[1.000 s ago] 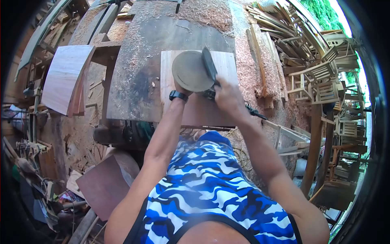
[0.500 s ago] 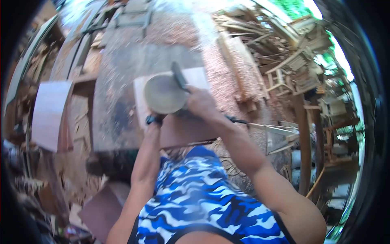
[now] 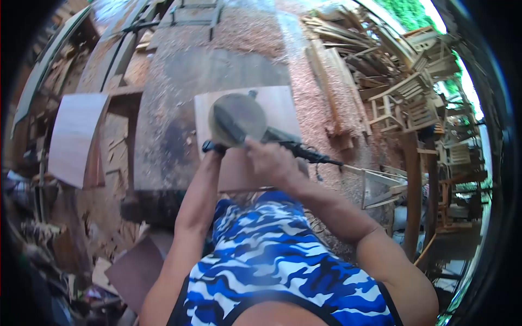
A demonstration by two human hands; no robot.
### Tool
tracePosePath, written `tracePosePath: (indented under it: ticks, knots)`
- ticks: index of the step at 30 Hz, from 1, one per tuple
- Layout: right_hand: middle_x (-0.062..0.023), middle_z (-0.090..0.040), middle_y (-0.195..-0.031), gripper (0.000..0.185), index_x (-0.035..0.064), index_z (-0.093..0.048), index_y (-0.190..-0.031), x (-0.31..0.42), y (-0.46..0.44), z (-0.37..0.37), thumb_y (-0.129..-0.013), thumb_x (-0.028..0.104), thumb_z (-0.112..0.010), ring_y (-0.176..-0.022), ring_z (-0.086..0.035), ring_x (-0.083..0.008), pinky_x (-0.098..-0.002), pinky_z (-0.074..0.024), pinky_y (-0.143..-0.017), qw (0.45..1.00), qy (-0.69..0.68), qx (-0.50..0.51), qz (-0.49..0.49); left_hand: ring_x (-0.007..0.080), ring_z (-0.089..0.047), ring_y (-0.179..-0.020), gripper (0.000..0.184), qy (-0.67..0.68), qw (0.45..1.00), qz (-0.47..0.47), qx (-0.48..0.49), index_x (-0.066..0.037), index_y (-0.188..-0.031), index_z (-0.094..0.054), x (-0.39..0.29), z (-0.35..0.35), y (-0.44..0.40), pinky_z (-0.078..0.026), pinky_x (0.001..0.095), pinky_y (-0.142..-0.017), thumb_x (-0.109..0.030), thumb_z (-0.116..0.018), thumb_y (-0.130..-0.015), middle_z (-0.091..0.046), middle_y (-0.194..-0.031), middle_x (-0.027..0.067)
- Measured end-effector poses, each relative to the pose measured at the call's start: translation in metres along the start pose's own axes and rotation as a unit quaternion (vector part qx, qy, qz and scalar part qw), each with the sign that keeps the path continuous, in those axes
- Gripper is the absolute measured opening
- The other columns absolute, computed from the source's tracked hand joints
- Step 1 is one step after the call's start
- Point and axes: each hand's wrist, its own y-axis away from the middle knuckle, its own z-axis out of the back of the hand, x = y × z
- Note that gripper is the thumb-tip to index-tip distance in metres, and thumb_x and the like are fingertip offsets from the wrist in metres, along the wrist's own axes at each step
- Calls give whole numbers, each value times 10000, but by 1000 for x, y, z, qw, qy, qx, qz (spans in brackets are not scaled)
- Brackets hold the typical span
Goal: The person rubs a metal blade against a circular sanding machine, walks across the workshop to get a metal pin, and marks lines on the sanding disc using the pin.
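Observation:
A round, dull-coloured disc [image 3: 251, 113] is above a pale wooden board [image 3: 283, 106] on the workbench. My right hand [image 3: 269, 162] is closed round the near end of a dark flat tool [image 3: 228, 124], which lies across the disc's face. My left hand is hidden under the disc; only its wrist, with a black watch [image 3: 209, 146], shows at the near edge. A black corded power tool [image 3: 304, 152] is partly visible beyond my right hand, its other end behind the disc.
The workbench [image 3: 163, 130] has shavings on it. Wood shavings [image 3: 315, 92] and planks [image 3: 329, 89] lie to the right, with wooden chairs [image 3: 405, 106] farther off. Curved pale panels [image 3: 79, 138] stand at the left.
The view has shifted. The dark flat tool has moved from the disc's right edge to the left across its face, with my right hand lower, and more of the power tool shows.

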Motion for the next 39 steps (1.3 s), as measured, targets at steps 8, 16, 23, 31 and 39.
tracePosePath:
  ticks: [8,16,23,31,39]
  knots:
    - [-285,-729,-1014,412,167,-658,-1381,13,-82,20,-994,302,-618,-960,-703,-500,-578,-556,-839,992,-59,-87,76,229,-580,-1328,684,80,996,31,9,-78,-1518,-477,-17,-11,-6,-479,409,-1130,-224,-791,-928,-595,-1476,98]
    - [-287,-727,-990,409,161,-624,-1405,9,-69,14,-1013,277,-597,-983,-699,-508,-598,-544,-867,997,-15,-77,11,228,-577,-1329,687,54,998,6,20,-72,-1521,-474,-8,-8,-5,-477,410,-1132,-210,-792,-927,-593,-1477,101]
    - [-307,-725,-1002,403,138,-598,-1408,7,-40,11,-1026,259,-568,-999,-705,-509,-625,-533,-893,996,-30,-83,29,227,-575,-1330,691,55,998,-3,27,-67,-1523,-472,-5,-7,-6,-475,412,-1135,-198,-794,-926,-591,-1478,103]
    - [-307,-716,-1055,402,128,-612,-1382,7,-119,26,-1017,295,-587,-1033,-688,-509,-598,-543,-915,995,-42,-92,-20,230,-564,-1344,683,-47,997,-27,46,-55,-1531,-462,-6,0,-7,-464,412,-1149,-184,-780,-940,-580,-1489,108]
    - [-361,-696,-977,462,165,-593,-1455,-9,-15,2,-1000,243,-581,-946,-680,-553,-612,-539,-856,999,-23,-45,-18,217,-515,-1393,739,21,999,1,46,-73,-1612,-364,15,4,-6,-409,419,-1209,-186,-744,-987,-503,-1574,93]
